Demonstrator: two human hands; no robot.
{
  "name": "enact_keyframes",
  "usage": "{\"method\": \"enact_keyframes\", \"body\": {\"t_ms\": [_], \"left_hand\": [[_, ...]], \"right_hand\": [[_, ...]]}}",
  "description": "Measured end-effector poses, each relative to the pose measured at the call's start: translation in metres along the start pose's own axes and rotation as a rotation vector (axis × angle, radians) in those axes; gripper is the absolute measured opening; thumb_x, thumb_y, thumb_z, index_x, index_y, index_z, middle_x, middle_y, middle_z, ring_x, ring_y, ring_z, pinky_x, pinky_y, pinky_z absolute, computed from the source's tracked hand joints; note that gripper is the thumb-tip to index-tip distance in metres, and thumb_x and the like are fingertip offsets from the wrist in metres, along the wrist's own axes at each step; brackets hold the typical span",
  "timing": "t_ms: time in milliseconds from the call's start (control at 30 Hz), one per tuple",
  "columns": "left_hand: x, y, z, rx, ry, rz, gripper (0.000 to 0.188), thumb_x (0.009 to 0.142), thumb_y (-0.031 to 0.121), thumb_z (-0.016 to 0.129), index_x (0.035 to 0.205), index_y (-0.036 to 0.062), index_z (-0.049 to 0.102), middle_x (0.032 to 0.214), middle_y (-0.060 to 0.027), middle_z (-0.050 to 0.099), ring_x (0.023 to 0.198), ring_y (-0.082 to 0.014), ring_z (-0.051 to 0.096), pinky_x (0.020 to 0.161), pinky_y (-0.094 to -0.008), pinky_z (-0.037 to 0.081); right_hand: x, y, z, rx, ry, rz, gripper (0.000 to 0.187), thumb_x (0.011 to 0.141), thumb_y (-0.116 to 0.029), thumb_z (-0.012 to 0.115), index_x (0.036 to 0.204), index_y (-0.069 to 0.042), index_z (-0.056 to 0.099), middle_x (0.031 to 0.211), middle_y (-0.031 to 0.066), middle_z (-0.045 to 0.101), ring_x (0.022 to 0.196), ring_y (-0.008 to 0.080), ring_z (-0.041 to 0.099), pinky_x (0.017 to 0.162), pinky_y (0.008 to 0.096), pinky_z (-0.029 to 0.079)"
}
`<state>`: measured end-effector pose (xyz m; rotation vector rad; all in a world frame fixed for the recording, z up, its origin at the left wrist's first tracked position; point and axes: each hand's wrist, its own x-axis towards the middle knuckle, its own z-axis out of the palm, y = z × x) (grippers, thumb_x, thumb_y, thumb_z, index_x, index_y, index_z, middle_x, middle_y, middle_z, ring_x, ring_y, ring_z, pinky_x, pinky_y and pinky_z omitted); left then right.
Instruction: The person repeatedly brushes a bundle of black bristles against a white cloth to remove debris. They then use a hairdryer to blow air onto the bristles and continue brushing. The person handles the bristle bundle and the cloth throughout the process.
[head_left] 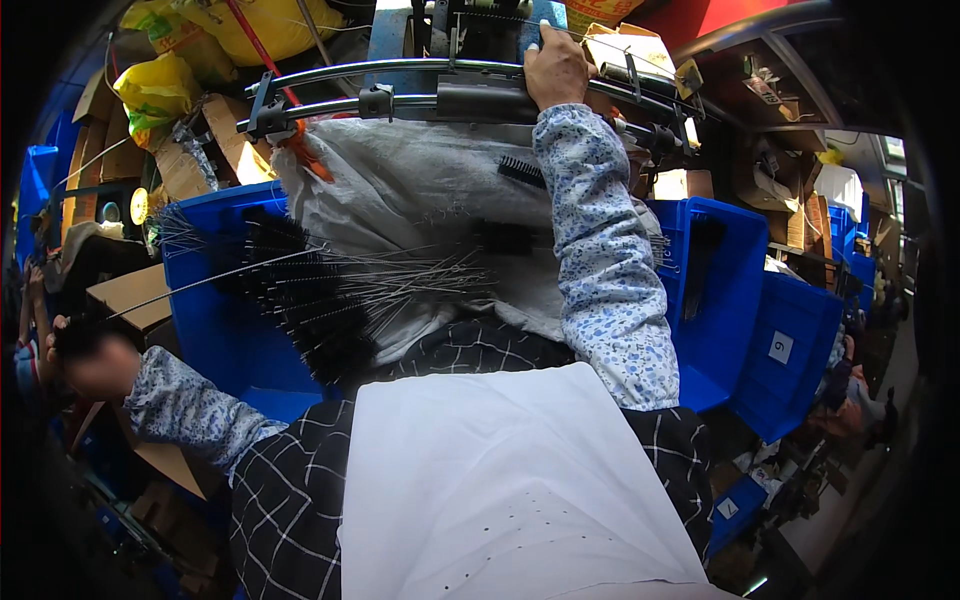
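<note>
My left hand [103, 368], blurred at the far left, is closed round the dark bristly end of a wire-handled brush [215, 279]. The brush's thin twisted wire runs right to a looped tip over the pile. My right hand [557, 70] is at the machine [395, 35] at the top, fingers bent beside its blue part and a thin wire; what they grip is too small to make out. A heap of black-bristled brushes [310, 300] with wire handles lies before me on a whitish woven sheet [370, 165]. One short black brush [521, 172] lies beside my right sleeve.
Metal rails [410, 100] cross in front of me. Blue bins stand at the left [210, 235] and right [740, 260]. Yellow bags [160, 90] and cardboard boxes [235, 140] crowd the far left. Another person's arm [35, 295] shows at the left edge.
</note>
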<state>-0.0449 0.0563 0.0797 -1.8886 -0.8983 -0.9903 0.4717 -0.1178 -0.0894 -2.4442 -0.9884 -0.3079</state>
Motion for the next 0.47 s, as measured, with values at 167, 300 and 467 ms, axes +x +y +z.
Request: {"method": "enact_keyframes", "body": {"t_ms": [167,300,467], "left_hand": [[-0.003,0.046,0.008,-0.438,-0.041,-0.223,0.012,0.080,0.006,0.052,0.088,-0.0025,0.056,0.086,-0.0108,0.058,0.079,-0.0214,0.058,0.075,-0.0301,0.046],[-0.015,0.063,0.023,-1.534,-0.004,-0.906,0.009,0.081,-0.001,0.049,0.088,-0.0046,0.052,0.089,-0.0117,0.056,0.081,-0.0204,0.057,0.077,-0.0305,0.046],[0.000,0.105,0.016,-0.668,-0.213,-0.629,0.023,0.086,0.014,0.042,0.099,-0.0024,0.049,0.097,-0.0136,0.055,0.091,-0.0226,0.054,0.082,-0.0351,0.044]], "right_hand": [[-0.001,-0.023,0.005,0.002,-0.038,0.012,0.034,0.073,-0.017,0.054,0.105,-0.006,0.054,0.097,0.0114,0.057,0.090,0.0279,0.053,0.075,0.0467,0.038],[-0.004,-0.047,0.011,-0.017,-0.056,0.041,0.035,0.074,-0.018,0.055,0.108,-0.007,0.053,0.098,0.0093,0.056,0.092,0.0251,0.053,0.077,0.0442,0.035],[-0.003,-0.045,0.009,-0.049,-0.059,0.017,0.035,0.075,-0.019,0.055,0.109,-0.008,0.052,0.097,0.0084,0.057,0.092,0.0251,0.053,0.074,0.0447,0.035]]}}
